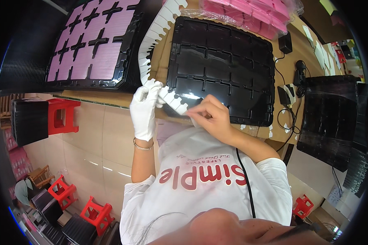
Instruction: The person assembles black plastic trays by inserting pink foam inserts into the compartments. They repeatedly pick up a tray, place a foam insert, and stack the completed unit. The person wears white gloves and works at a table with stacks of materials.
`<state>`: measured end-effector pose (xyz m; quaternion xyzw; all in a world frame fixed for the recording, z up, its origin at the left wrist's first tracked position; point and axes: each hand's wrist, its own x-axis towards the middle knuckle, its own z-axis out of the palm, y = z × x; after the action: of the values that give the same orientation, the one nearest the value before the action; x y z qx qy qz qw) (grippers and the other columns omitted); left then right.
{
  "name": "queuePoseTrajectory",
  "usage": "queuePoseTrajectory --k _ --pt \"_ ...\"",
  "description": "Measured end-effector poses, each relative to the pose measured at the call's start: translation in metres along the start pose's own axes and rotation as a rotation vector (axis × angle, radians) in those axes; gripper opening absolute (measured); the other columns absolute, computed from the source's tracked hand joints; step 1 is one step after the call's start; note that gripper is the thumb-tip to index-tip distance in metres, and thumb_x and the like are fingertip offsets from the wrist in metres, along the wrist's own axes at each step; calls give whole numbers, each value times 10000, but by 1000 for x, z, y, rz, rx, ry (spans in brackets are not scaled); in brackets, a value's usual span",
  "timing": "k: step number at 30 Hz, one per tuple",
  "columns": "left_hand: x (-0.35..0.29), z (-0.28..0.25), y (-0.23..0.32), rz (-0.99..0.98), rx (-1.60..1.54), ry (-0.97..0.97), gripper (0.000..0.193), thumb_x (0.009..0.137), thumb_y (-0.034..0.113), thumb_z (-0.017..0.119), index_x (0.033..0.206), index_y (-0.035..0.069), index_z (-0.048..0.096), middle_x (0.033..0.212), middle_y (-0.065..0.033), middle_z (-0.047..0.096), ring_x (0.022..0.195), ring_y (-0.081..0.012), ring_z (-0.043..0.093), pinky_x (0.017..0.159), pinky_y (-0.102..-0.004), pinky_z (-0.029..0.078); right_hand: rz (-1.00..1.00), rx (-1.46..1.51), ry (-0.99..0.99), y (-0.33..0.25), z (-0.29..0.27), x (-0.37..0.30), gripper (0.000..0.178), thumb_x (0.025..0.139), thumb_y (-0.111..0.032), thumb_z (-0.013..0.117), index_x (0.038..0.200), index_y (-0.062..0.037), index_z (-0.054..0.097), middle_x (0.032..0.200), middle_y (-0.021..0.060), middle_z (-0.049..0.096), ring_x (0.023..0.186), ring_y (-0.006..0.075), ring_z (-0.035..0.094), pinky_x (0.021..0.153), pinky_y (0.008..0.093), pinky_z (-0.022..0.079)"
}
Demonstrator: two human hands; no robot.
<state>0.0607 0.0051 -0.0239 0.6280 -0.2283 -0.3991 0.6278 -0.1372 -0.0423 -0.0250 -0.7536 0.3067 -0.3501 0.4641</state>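
Note:
A long white strip with notched edges, perhaps a strip of die-cut stickers, runs down from the table's far edge and bends to the right in front of me. My left hand, in a white glove, is closed on it at the bend. My right hand is bare and pinches the strip's near end between thumb and fingertips. Just beyond my hands lies a black plastic tray with shallow moulded compartments and a shiny surface. Whether a separate piece is between my right fingertips is too small to tell.
Far left, a black tray holds pink sheets under cross-shaped dividers. Pink packed pieces in clear film lie behind the middle tray. Cables and a black adapter are at the right. Red stools stand on the floor.

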Motion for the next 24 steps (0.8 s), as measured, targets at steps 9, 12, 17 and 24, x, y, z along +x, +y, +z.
queuePoseTrajectory --k 9,12,17,24 --pt "-11 -33 -12 -15 66 114 147 931 108 630 1035 10 669 928 -36 679 706 -50 575 593 -188 447 173 71 -426 -1 -17 57 46 810 -39 719 839 -55 687 781 -5 513 687 72 456 585 228 360" --pt "-14 -34 -11 7 62 178 151 944 138 625 1016 14 672 832 -7 656 641 -38 518 568 -186 404 155 379 -408 4 -27 64 65 822 -22 696 825 -44 635 825 17 556 747 74 486 655 220 380" --pt "-16 -42 -9 -36 21 102 123 927 113 635 1004 21 664 884 -32 681 629 -58 564 551 -192 435 555 764 -307 1 -36 62 32 890 -47 578 861 -48 592 912 94 640 728 88 507 637 218 401" --pt "-21 -29 2 -63 -346 -98 113 968 152 583 982 43 610 813 -29 623 522 -30 462 468 -165 343 604 587 -313 0 -9 24 135 872 -87 660 987 -20 638 938 46 649 782 84 557 687 220 427"
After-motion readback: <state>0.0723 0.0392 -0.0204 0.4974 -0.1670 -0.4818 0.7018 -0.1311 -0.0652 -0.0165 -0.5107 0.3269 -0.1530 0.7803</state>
